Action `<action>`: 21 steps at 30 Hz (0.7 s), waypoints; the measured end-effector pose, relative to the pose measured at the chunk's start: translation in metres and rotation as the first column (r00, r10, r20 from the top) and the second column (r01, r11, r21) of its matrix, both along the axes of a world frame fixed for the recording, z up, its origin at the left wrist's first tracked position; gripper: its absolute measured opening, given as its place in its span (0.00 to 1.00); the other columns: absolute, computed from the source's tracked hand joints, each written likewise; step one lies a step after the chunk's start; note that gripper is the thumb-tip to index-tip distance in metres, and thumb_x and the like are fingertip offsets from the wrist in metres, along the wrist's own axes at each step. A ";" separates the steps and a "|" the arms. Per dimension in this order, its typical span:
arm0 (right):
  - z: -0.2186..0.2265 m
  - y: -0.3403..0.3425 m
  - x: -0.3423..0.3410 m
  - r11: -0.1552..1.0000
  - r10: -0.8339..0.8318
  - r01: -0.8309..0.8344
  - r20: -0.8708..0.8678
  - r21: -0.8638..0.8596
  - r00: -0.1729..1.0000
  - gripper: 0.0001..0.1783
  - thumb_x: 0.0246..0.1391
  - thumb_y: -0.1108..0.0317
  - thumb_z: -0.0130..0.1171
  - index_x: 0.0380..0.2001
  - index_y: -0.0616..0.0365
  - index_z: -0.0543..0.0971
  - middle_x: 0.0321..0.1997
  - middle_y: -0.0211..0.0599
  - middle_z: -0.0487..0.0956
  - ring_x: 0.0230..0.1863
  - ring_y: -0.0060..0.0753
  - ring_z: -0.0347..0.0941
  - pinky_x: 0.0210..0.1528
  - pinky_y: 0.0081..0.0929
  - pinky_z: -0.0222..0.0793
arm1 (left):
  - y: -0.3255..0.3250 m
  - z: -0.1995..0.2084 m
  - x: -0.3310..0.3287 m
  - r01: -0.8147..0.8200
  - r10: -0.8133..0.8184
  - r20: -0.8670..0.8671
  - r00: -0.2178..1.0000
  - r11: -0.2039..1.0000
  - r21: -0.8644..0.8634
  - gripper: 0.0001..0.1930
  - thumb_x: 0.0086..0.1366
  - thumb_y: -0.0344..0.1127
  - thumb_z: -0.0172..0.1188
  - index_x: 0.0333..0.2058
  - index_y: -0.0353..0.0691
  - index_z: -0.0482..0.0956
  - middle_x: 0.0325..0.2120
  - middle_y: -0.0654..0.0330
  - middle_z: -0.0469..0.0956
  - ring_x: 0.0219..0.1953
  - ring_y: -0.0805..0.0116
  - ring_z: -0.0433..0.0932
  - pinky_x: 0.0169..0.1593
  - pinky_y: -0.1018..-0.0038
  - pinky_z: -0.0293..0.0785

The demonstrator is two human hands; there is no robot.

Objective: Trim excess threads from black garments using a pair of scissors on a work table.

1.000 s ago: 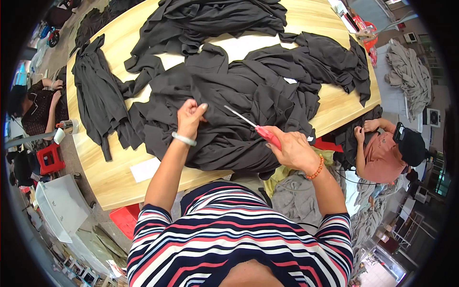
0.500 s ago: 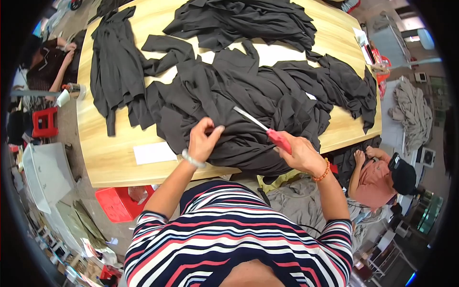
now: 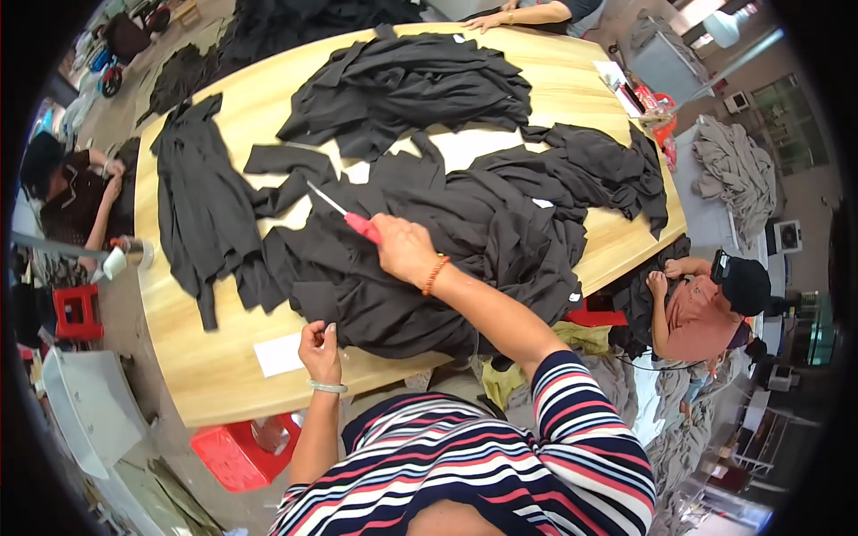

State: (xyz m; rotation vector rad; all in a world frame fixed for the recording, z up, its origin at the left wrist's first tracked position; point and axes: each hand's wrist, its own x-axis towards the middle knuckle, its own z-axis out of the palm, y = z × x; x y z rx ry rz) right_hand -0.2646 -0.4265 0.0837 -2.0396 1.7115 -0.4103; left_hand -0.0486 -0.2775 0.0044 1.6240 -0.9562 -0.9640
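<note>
My right hand (image 3: 407, 250) is closed around a pair of red-handled scissors (image 3: 362, 225), their slim metal blades pointing up and left over the dark cloth. Beneath it spreads a heap of dark grey garments (image 3: 465, 214) across the middle of the table. At the heap's lower left edge, my left hand (image 3: 322, 355) has its thumb and fingertips pinched at the border of a dark garment (image 3: 315, 299); the exact grip is partly hidden. A white paper (image 3: 279, 355) lies on the wood just left of that hand.
More dark garments lie on the table (image 3: 197, 393), a pile (image 3: 411, 89) at the far side and a shirt (image 3: 201, 205) on the left. A red stool (image 3: 241, 451) stands below the near edge. Co-workers sit left and right; another's hand (image 3: 487, 21) rests at the far edge.
My right hand with the scissors has swung left and farther across the heap. My left hand has come down and left to the heap's edge. The view has shifted too.
</note>
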 end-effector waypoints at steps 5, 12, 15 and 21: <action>0.040 0.022 -0.039 0.991 0.088 -0.116 0.324 0.068 0.942 0.18 0.48 0.74 0.60 0.45 0.57 0.75 0.40 0.44 0.79 0.41 0.48 0.77 0.46 0.35 0.71 | 0.018 0.046 0.006 0.139 -0.039 0.335 0.941 0.950 -0.280 0.05 0.61 0.25 0.61 0.35 0.35 0.75 0.35 0.62 0.74 0.36 0.75 0.71 0.43 0.80 0.70; 0.088 0.073 -0.051 0.753 0.046 -0.567 0.833 0.334 0.551 0.26 0.48 0.75 0.62 0.53 0.61 0.72 0.45 0.34 0.80 0.47 0.26 0.74 0.53 0.28 0.67 | -0.001 0.095 -0.052 0.012 -0.005 -0.844 0.537 1.000 0.002 0.09 0.71 0.32 0.48 0.47 0.39 0.69 0.43 0.64 0.72 0.46 0.72 0.72 0.53 0.72 0.69; 0.082 0.100 -0.047 0.670 0.382 -0.693 0.676 0.267 0.630 0.28 0.48 0.73 0.63 0.55 0.59 0.72 0.45 0.38 0.80 0.46 0.34 0.77 0.51 0.28 0.69 | -0.001 0.089 -0.075 0.208 0.066 -0.956 0.286 0.969 0.130 0.22 0.68 0.35 0.56 0.57 0.38 0.60 0.43 0.61 0.73 0.46 0.71 0.74 0.51 0.71 0.71; 0.091 0.151 -0.065 0.692 0.386 -0.684 0.684 0.229 0.619 0.22 0.46 0.76 0.61 0.47 0.54 0.73 0.38 0.44 0.79 0.41 0.51 0.75 0.45 0.39 0.70 | 0.006 0.101 -0.087 0.649 -0.299 -0.732 0.613 0.718 0.251 0.18 0.60 0.24 0.61 0.49 0.28 0.69 0.38 0.58 0.77 0.35 0.74 0.77 0.41 0.77 0.75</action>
